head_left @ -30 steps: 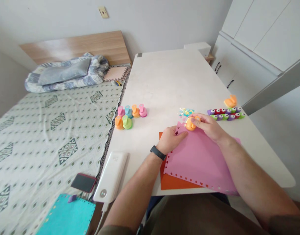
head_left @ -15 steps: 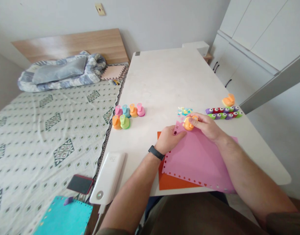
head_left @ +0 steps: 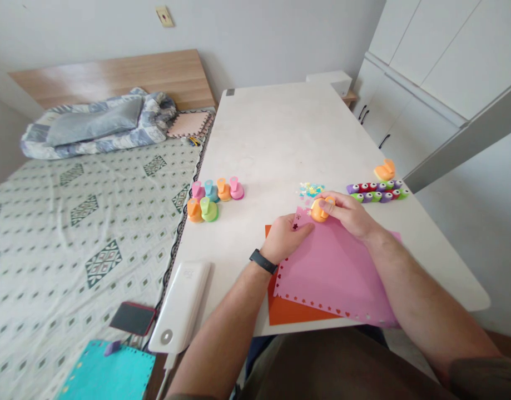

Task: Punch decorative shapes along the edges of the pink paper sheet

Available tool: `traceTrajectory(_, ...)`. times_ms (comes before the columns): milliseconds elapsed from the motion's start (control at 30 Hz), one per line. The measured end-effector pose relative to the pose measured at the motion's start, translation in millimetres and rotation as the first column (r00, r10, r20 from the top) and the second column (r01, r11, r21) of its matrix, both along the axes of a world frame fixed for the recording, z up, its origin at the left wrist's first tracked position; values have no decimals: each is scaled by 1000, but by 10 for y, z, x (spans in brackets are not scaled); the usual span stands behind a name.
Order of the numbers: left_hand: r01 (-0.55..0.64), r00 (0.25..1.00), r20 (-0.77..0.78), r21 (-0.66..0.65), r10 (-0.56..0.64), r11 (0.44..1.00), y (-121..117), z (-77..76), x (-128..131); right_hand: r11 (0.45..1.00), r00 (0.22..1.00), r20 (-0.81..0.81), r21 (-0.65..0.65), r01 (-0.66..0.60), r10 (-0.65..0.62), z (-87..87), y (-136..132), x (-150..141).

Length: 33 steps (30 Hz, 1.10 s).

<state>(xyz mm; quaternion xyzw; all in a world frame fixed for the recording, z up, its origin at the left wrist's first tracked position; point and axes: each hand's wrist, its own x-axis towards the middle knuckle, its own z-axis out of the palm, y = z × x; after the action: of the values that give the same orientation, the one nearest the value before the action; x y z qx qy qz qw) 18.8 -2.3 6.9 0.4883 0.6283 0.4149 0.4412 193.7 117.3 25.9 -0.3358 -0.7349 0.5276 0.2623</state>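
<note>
A pink sheet of paper (head_left: 334, 272) with small flower and heart holes along its edges lies tilted over an orange sheet (head_left: 291, 312). My left hand (head_left: 285, 238) grips its upper left edge, thumb on top. At the far edge, an orange craft punch (head_left: 320, 210) sits on the paper, with my right hand (head_left: 347, 212) closed around it, thumb on its lever. Beyond the punch, small yellow, blue and pink paper cutouts (head_left: 311, 189) are scattered on the white table. The fingers beneath the paper are hidden.
Several coloured punches (head_left: 209, 208) stand at the table's left. Rows of small purple, red and green punches (head_left: 376, 191) lie right, near a larger orange punch (head_left: 385, 170). A white power bank (head_left: 182, 305) with a cable rests by the left edge. The bed holds a phone (head_left: 132, 318) and turquoise sheet (head_left: 109, 372).
The view has shifted slightly, so the table things appear a little further left. Both hands keep their hold on the paper and the punch, with almost no movement.
</note>
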Motion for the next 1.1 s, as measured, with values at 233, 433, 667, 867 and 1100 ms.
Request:
traceTrajectory(233, 2, 1000, -16, 1, -2, 1000, -5, 5, 4, 1000, 1000, -1, -4, 18, -18, -34, 18, 15)
traceTrajectory(433, 12, 1000, -6, -6, -12, 1000, -3, 18, 1, 999, 1000, 0, -25, 21, -21, -40, 20, 20)
traceTrajectory(667, 11, 999, -36, 2, -11, 1000, -1, 10, -3, 999, 1000, -16, -39, 17, -18, -73, 31, 18)
traceTrajectory(867, 3, 998, -60, -16, -4, 1000, 9, 12, 6, 998, 1000, -24, -61, 10, -11, -133, 60, 19)
traceTrajectory(1100, 7, 1000, -26, -25, -8, 1000, 11, 16, 14, 999, 1000, -15, -52, -10, 9, -154, 58, 11)
